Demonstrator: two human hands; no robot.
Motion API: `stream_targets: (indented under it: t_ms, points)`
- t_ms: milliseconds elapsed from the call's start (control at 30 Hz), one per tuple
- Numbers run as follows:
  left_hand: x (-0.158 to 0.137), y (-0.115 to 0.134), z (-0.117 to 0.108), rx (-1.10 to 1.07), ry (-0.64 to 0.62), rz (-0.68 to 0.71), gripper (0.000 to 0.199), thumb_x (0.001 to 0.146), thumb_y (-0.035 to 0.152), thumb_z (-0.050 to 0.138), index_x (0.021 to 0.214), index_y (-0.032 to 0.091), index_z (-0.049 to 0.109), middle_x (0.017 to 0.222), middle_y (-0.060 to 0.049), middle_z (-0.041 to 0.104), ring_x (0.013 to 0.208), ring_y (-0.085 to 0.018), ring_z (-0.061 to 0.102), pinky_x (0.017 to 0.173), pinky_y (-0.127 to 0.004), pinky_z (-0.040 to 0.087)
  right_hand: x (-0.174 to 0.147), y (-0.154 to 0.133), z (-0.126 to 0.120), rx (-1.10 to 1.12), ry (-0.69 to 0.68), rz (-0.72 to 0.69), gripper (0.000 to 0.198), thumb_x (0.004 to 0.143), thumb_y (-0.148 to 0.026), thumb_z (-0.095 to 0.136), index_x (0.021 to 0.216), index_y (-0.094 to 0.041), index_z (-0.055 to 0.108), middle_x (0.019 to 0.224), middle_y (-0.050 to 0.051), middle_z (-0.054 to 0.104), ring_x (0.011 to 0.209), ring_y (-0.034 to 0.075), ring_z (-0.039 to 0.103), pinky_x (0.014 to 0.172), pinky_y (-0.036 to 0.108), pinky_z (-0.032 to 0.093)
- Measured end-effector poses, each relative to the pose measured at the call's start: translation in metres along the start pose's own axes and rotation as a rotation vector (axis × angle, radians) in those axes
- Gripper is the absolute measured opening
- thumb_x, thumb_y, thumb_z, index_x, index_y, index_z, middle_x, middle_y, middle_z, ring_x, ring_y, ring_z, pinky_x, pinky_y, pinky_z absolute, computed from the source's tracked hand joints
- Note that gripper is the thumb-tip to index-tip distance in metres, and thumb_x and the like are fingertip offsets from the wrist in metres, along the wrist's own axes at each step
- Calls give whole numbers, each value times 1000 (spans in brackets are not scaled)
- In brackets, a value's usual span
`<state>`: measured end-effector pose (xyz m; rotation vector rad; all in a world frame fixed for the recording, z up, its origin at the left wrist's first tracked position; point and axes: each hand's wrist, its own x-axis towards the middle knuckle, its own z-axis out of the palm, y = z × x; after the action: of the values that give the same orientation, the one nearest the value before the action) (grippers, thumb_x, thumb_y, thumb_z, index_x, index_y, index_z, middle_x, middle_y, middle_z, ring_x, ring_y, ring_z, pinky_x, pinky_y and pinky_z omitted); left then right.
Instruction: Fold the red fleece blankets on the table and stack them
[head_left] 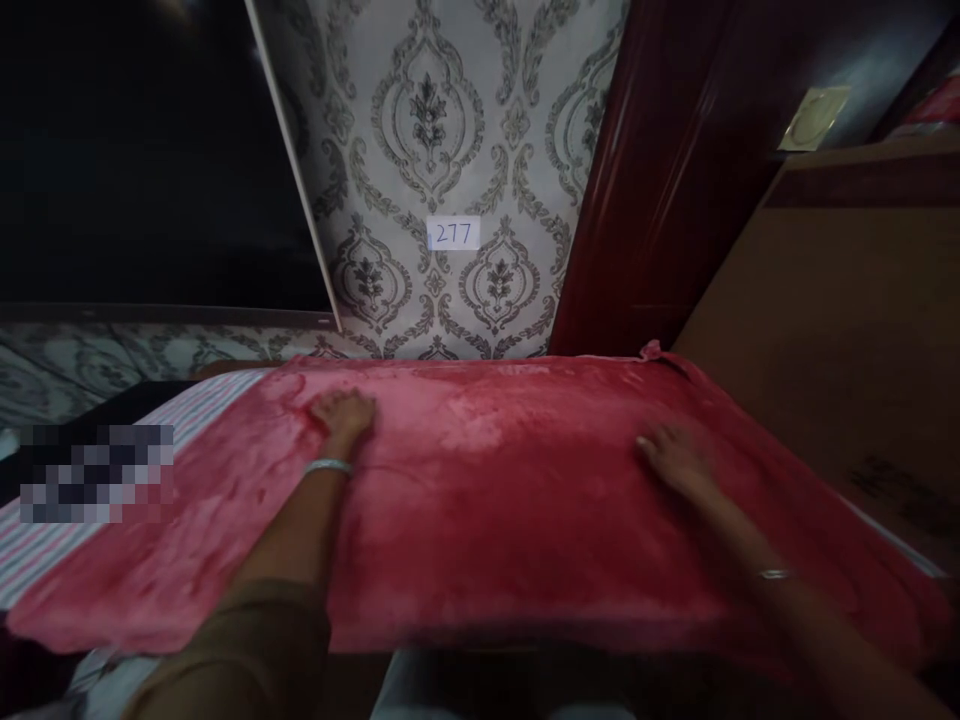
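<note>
A red and pink plush blanket [487, 560] lies spread over a table-like surface in front of me, its colour paler toward the left. On the far left part of it rests my left hand [345, 412], fingers stretched forward against the cloth, a bracelet on the wrist. My right hand [675, 458] is over the right part of the blanket, somewhat blurred, fingers reaching forward and loosely apart. Neither hand shows a fold gripped in it. At the far right corner the fabric bunches into a small knot-like tuft [651, 350].
A striped cloth [202, 395] shows from under the blanket on the left. Behind stands a large dark screen [150, 160] beside patterned wallpaper [517, 180] with a paper label [453, 233] reading 277. A dark red door frame [637, 180] and a big cardboard box [840, 330] flank the right.
</note>
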<state>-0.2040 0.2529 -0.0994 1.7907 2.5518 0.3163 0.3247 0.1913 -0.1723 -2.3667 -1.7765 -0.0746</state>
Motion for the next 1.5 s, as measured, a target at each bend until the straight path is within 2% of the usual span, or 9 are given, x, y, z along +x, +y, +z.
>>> stream_targets:
  t_ms: [167, 267, 433, 667, 833, 1067, 1167, 1300, 1500]
  points:
    - [-78, 73, 20, -43, -69, 531, 55, 95, 49, 42, 146, 28, 45, 158, -5, 40, 147, -24, 30, 119, -44, 24, -41, -123, -5, 108, -46, -331, 55, 100, -36, 28, 152, -22, 40, 160, 11, 33, 149, 27, 25, 116, 53, 27]
    - [-121, 89, 45, -68, -164, 885, 63, 97, 54, 37, 153, 27, 34, 162, -9, 31, 150, -27, 24, 120, -55, 18, -65, -163, 1, 120, -45, -475, 54, 101, -36, 30, 153, -24, 37, 163, 7, 26, 150, 26, 23, 118, 53, 24]
    - [-131, 49, 54, 33, -45, 605, 65, 96, 59, 34, 151, 24, 40, 160, -13, 34, 148, -35, 28, 117, -60, 22, -80, -168, 16, 73, -55, -483, 52, 103, -38, 29, 152, -25, 39, 161, 6, 32, 148, 26, 28, 118, 50, 23]
    - [-100, -79, 21, 212, 10, 67, 62, 98, 51, 31, 152, 21, 39, 161, -12, 33, 147, -36, 28, 113, -63, 24, -77, -165, 24, 50, 15, -505, 51, 103, -37, 29, 150, -26, 42, 158, 6, 37, 145, 25, 33, 116, 48, 26]
    - [-113, -138, 15, 253, 210, -77, 56, 98, 43, 35, 144, 13, 48, 153, -18, 43, 140, -38, 36, 109, -62, 30, -77, -165, 27, 30, 16, -506, 51, 102, -36, 30, 151, -25, 42, 158, 6, 38, 145, 26, 35, 116, 47, 28]
    - [-123, -117, 8, 106, 202, 165, 46, 99, 31, 31, 127, 12, 62, 132, -18, 62, 128, -31, 52, 111, -52, 34, -77, -165, 32, -3, 27, -516, 53, 101, -35, 30, 150, -23, 43, 157, 7, 39, 144, 27, 36, 115, 48, 29]
    - [-119, -79, 20, 61, 102, 368, 51, 98, 42, 41, 143, 20, 50, 150, -10, 49, 141, -23, 41, 118, -40, 29, -77, -164, 34, -16, 47, -527, 53, 101, -35, 28, 150, -24, 44, 156, 7, 40, 143, 27, 38, 115, 48, 30]
    - [-99, -35, 35, -1, -103, 609, 67, 96, 57, 40, 155, 26, 31, 163, -9, 29, 151, -26, 23, 122, -50, 18, -75, -161, 40, -39, 64, -548, 54, 100, -35, 28, 150, -24, 44, 156, 7, 41, 142, 28, 40, 113, 48, 33]
    - [-48, -76, 13, 121, -105, 272, 52, 100, 46, 42, 148, 27, 43, 160, -9, 35, 148, -27, 29, 119, -55, 25, -70, -158, 52, -15, 106, -571, 56, 98, -36, 28, 148, -22, 48, 153, 8, 45, 140, 30, 43, 111, 48, 34]
